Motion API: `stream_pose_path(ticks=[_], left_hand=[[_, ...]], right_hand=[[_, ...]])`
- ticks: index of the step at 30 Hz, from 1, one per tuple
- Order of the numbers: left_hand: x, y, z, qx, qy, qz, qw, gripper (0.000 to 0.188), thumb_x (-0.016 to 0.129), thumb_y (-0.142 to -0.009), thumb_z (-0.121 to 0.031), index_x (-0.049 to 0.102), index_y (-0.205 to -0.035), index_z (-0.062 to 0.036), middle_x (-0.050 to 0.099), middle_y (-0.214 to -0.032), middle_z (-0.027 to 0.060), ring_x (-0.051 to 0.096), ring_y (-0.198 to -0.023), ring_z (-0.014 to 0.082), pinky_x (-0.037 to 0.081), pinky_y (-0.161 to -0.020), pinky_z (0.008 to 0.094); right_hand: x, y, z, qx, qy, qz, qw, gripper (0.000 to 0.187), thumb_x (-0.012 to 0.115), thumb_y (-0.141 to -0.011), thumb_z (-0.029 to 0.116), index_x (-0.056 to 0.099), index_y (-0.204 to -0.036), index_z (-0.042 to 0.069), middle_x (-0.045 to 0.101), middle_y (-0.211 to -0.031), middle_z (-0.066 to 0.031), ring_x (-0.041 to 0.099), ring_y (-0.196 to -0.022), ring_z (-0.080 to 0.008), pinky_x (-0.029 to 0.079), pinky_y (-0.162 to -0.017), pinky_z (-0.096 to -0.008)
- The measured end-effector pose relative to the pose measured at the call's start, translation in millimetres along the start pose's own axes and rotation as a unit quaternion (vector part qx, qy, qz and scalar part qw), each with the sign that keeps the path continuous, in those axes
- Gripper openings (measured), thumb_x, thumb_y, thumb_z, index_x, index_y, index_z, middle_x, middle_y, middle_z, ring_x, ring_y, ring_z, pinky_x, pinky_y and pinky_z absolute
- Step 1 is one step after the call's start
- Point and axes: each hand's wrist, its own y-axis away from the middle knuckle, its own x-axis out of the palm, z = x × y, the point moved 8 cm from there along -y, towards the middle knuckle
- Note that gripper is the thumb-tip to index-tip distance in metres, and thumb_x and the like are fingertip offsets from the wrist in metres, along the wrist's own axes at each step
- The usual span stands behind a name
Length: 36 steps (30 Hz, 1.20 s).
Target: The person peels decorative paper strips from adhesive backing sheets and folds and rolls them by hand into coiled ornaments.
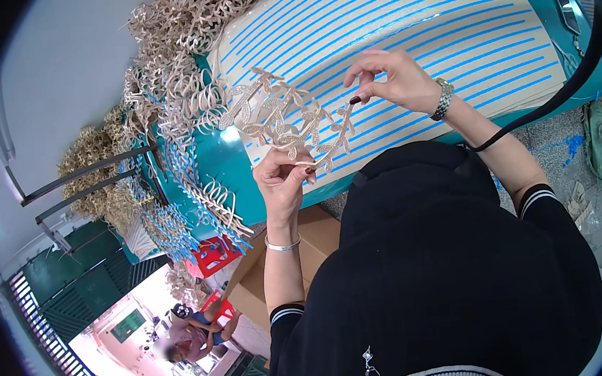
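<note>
A curly strip of beige leaf-shaped trim point(280, 125) with a glittery look is held up between my two hands. My left hand point(279, 183) is closed on its lower part, thumb and fingers pinching the strip. At the other end, my right hand point(405, 82) pinches the tip between thumb and forefinger, its other fingers curled loosely. From the left hand, the rest of the trim loops up and to the left. Beneath it lies a large beige sheet point(445, 34) with parallel bright blue stripes.
Heaps of similar beige trim point(179, 27) line the table's left side, some strips with blue backs point(165, 225). The green tabletop point(218, 184) shows around the sheet. A cardboard box point(316, 240) and a red crate point(214, 256) stand below. A black cable point(559, 104) curves at right. Another person point(192, 337) sits beyond a doorway.
</note>
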Motion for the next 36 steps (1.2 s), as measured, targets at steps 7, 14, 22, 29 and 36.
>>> stream_pose_path(ticks=[7,14,22,29,36], left_hand=[[-1,-3,2,0.007,0.037,-0.011,0.999,0.018,0.07,-0.073,-0.008,0.056,-0.079,0.0019,0.057,-0.071,0.0126,0.052,-0.052,0.0134,0.041,-0.044,0.0217],[-15,-2,20,-0.023,0.128,-0.061,0.99,0.021,0.071,-0.072,-0.009,0.054,-0.08,0.0009,0.055,-0.072,0.0092,0.05,-0.05,0.012,0.041,-0.043,0.0203],[-19,-3,32,-0.045,0.167,-0.077,0.982,0.022,0.071,-0.072,-0.008,0.052,-0.081,-0.0008,0.053,-0.074,0.0075,0.05,-0.052,0.0118,0.041,-0.043,0.02],[-18,-5,35,-0.038,0.174,-0.068,0.982,0.022,0.07,-0.073,-0.008,0.052,-0.082,-0.0008,0.052,-0.076,0.0072,0.051,-0.054,0.012,0.041,-0.043,0.0196],[-26,-4,36,-0.016,0.111,-0.059,0.992,0.018,0.068,-0.074,-0.006,0.052,-0.08,-0.0007,0.054,-0.075,0.0088,0.051,-0.055,0.0119,0.042,-0.045,0.0209]], right_hand=[[9,-2,-3,0.016,-0.022,0.061,0.998,0.014,0.06,-0.076,0.005,0.066,-0.089,0.005,0.065,-0.07,-0.0047,0.063,-0.065,-0.0114,0.039,-0.082,-0.0329],[17,-3,-11,0.05,-0.081,0.134,0.986,0.016,0.059,-0.078,0.005,0.067,-0.092,0.003,0.065,-0.073,-0.0075,0.061,-0.065,-0.0119,0.05,-0.078,-0.0305],[13,-4,-19,0.047,-0.118,0.143,0.982,0.017,0.06,-0.078,0.007,0.067,-0.093,0.002,0.065,-0.076,-0.0084,0.058,-0.066,-0.0107,0.05,-0.061,-0.0232],[21,1,-31,0.097,-0.13,0.191,0.968,0.02,0.063,-0.077,0.011,0.067,-0.095,0.003,0.065,-0.081,-0.0076,0.058,-0.067,-0.0096,0.049,-0.065,-0.024],[19,10,-39,0.132,-0.124,0.212,0.961,0.019,0.063,-0.077,0.012,0.067,-0.091,0.001,0.066,-0.078,-0.0069,0.058,-0.066,-0.008,0.048,-0.062,-0.023]])
